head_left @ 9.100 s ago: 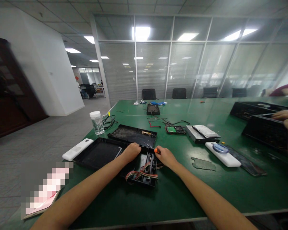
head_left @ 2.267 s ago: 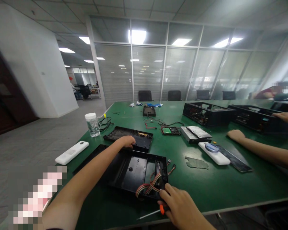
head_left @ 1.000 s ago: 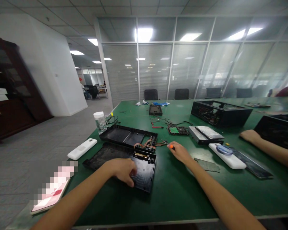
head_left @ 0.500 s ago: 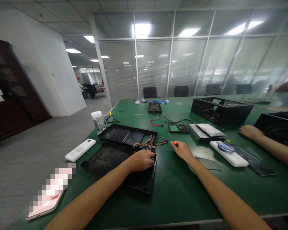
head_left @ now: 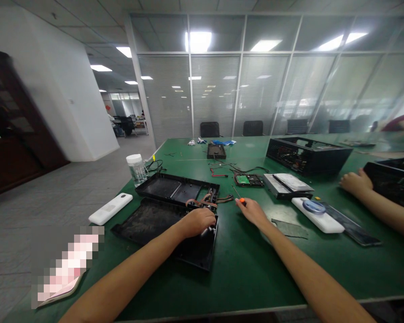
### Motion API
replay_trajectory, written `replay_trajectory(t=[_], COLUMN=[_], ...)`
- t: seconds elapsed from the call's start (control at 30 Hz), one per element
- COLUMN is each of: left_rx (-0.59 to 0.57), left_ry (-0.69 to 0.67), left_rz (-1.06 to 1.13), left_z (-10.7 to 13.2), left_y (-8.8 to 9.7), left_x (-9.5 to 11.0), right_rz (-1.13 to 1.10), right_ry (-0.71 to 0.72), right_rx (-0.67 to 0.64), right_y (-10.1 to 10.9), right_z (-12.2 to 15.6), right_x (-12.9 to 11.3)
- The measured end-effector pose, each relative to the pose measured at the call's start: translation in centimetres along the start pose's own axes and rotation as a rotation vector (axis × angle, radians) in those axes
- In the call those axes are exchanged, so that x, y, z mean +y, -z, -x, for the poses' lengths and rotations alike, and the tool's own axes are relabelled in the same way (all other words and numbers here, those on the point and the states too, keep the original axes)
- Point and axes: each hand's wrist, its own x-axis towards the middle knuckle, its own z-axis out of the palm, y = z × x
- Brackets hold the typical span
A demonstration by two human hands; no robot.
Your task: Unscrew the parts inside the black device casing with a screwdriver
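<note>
My right hand (head_left: 255, 212) is closed round the orange handle of a screwdriver (head_left: 243, 202), whose thin shaft points up and to the left above the table. My left hand (head_left: 197, 222) is over the right end of a dusty black plastic panel (head_left: 144, 222), fingers curled down; what they grip, if anything, is hidden. Just behind lies a matching black casing (head_left: 158, 187) with compartments. Striped ribbon cables (head_left: 202, 202) run out of its right end, close to my left fingers.
A clear jar (head_left: 136, 170) with a white lid stands left of the casing. Rightward lie a green circuit board (head_left: 244, 179), a metal drive (head_left: 286, 185) and a white device (head_left: 316, 215). A co-worker's hand (head_left: 357, 183) is beside a black computer case (head_left: 390, 184).
The view has shifted slightly. My left fingers have changed their bend a little at the panel's end. My right hand still holds the screwdriver. The co-worker's hand has shifted and its fingers lifted.
</note>
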Motion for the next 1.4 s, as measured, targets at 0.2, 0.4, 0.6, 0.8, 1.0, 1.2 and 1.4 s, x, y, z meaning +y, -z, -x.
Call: replay_trajectory(t=[0.2,0.4,0.6,0.8,1.0,1.2,1.4], left_rx=[-0.013,-0.083,-0.003,-0.002,-0.032,0.016,0.041], left_ry=[0.077,0.084,0.075,0.038,0.067,0.286,0.321], left_rz=[-0.097,-0.074,0.141,0.123,0.228,0.335,0.409], left_z=[-0.8,-0.9,0.0,0.3,0.1,0.3,0.2], left_y=[-1.0,-1.5,-1.1,-1.3,-0.3,-0.2,-0.8], left_x=[0.1,0.2,-0.3,-0.4,-0.2,0.2,0.0], right_rz=[-0.020,-0.018,-0.101,-0.353,-0.781,-0.762,-0.537], right_ry=[0.000,-0.009,-0.078,-0.174,-0.136,0.042,0.239], right_rx=[-0.002,-0.002,-0.052,-0.003,-0.164,0.128,0.201], right_y=[-0.1,-0.4,0.1,1.1,3.2,5.1,4.0], right_z=[0.1,0.0,0.1,0.2,0.2,0.8,2.2], right_x=[-0.4,-0.6,-0.7,-1.2,-1.3,-2.4,-4.1])
